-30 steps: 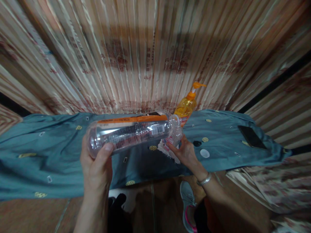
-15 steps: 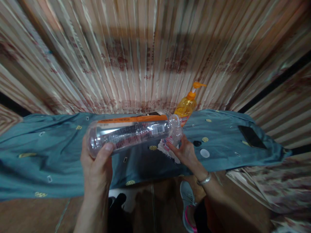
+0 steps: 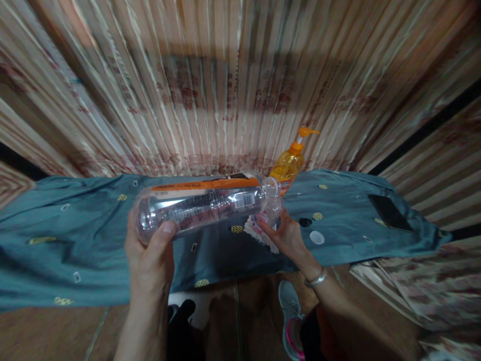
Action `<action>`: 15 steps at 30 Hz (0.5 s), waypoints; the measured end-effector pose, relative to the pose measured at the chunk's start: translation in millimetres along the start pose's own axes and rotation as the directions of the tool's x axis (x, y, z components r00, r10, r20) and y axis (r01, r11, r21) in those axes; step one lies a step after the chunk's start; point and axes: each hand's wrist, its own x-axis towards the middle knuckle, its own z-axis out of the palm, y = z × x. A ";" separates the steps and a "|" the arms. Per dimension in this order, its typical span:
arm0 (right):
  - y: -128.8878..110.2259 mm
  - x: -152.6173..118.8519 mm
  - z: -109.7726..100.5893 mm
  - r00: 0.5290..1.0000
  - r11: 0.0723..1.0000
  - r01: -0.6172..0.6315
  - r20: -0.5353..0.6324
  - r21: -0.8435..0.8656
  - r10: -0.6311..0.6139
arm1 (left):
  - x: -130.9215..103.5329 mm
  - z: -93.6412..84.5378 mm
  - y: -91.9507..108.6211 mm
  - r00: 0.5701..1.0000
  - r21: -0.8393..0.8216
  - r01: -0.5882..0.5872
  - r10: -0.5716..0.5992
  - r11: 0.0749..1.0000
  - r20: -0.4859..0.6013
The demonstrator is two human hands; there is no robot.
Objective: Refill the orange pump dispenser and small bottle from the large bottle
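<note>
We are finding the left hand cupping the large bottle near its base above the table, right hand gripping the small bottle; we are judging both light, slick, best body-held.

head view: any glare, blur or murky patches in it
Head view: white glare on the large clear bottle, strongest toward its base; head view: dim light, with deep shadow on the floor; head view: print on the curtain looks soft.
</note>
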 end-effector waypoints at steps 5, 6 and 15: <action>0.6 -0.1 -0.2 1.000 1.000 0.004 0.007 0.008 -0.004 | -1.2 4.2 3.2 1.000 0.005 -0.007 0.007 1.000 0.007; 0.7 -0.1 0.0 1.000 1.000 0.006 0.007 0.007 -0.006 | -1.2 4.6 3.5 1.000 0.009 -0.013 0.013 1.000 0.007; -1.0 0.7 -1.0 1.000 1.000 0.003 0.014 -0.001 -0.003 | -1.2 8.6 4.6 0.999 0.000 0.000 0.000 1.000 -0.034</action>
